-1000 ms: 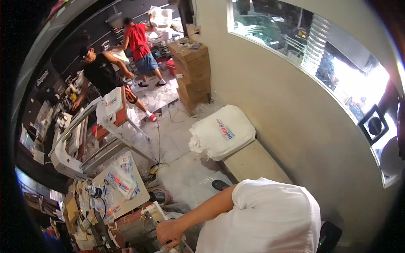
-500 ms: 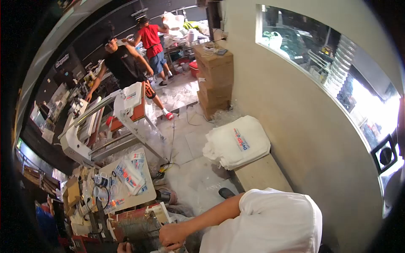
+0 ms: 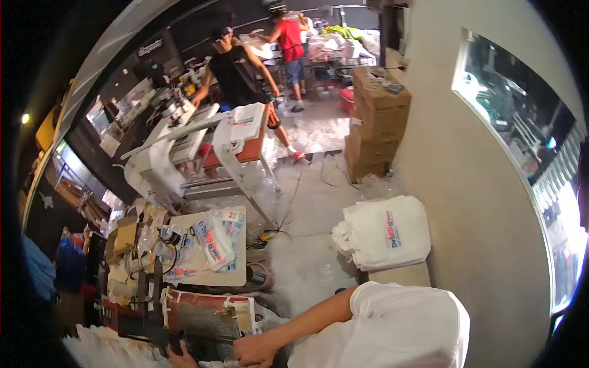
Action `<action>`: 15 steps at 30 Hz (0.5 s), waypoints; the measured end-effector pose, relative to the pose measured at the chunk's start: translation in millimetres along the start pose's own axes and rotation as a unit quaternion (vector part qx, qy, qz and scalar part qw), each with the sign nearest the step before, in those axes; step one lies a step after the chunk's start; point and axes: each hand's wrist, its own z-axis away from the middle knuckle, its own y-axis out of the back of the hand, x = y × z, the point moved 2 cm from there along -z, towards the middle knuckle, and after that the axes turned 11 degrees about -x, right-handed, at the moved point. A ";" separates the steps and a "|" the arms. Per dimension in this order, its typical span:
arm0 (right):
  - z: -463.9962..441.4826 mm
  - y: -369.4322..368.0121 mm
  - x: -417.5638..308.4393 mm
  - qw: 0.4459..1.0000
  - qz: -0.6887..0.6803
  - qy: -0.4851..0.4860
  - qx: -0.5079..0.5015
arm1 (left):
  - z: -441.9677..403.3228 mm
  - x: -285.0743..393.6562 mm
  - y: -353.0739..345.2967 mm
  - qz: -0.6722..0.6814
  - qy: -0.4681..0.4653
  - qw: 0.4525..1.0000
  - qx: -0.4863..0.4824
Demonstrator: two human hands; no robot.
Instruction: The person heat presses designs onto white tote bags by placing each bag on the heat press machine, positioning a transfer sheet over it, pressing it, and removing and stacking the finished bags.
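Just beyond your hands, lower left: one red-brown rectangular panel (image 3: pixel 205 314), grey glossy middle, pale taped corners, long axis left to right. Your right hand (image 3: pixel 254 349): curled closed near its near right corner, the nearer hand; contents hidden. Your left hand (image 3: pixel 182 357): near its near left side, partly cropped; opening and hold cannot be told. Beyond: pale board (image 3: pixel 238 273), printed white plastic bags (image 3: pixel 216 243).
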 end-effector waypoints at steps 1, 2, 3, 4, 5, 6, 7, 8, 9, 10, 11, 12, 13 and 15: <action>0.2 -0.3 1.8 1.000 -0.007 0.011 -0.004 | 2.5 -6.9 -10.0 0.040 0.097 0.994 0.004; -0.5 -3.0 4.7 0.999 0.009 0.004 -0.038 | -11.1 -28.6 -40.4 0.037 0.110 0.993 0.008; -1.3 -4.6 5.1 0.997 0.024 -0.003 -0.070 | -30.9 -56.2 -74.8 0.086 0.162 0.983 0.010; -1.2 -5.5 4.2 0.997 0.015 0.007 -0.073 | -39.1 -91.4 -103.9 0.134 0.214 0.968 0.013; -0.5 -3.2 3.4 0.999 -0.002 0.010 -0.049 | -22.4 -53.2 -89.8 0.180 0.315 0.932 -0.016; -0.9 -1.2 3.3 0.999 -0.020 0.012 -0.024 | -21.4 -59.1 -91.3 0.178 0.326 0.928 -0.011; -2.5 -0.8 3.6 0.999 -0.029 0.022 -0.028 | -25.7 -69.3 -96.8 0.226 0.307 0.924 -0.003; -3.7 -1.5 4.1 0.998 -0.004 0.007 -0.065 | -22.0 -75.9 -100.2 0.273 0.289 0.917 0.006; -2.9 -3.1 2.2 0.995 0.020 -0.006 -0.102 | -15.1 -59.2 -90.7 0.338 0.269 0.901 0.023; -4.1 4.5 -4.2 0.994 0.010 0.003 -0.109 | -11.6 -56.7 -88.7 0.337 0.283 0.897 0.028; -6.8 9.2 -7.4 0.980 0.035 -0.038 -0.193 | -10.4 -58.6 -89.1 0.341 0.289 0.894 0.020; -8.4 10.7 -11.7 0.956 0.063 -0.076 -0.275 | -6.8 -58.0 -85.8 0.345 0.295 0.891 0.013; -9.4 -7.3 -7.2 0.956 0.086 -0.076 -0.271 | -2.2 -44.6 -72.6 0.343 0.308 0.887 0.020; -11.5 -14.4 -8.4 0.951 0.066 -0.095 -0.285 | 7.2 -14.2 -47.8 0.414 0.284 0.864 -0.029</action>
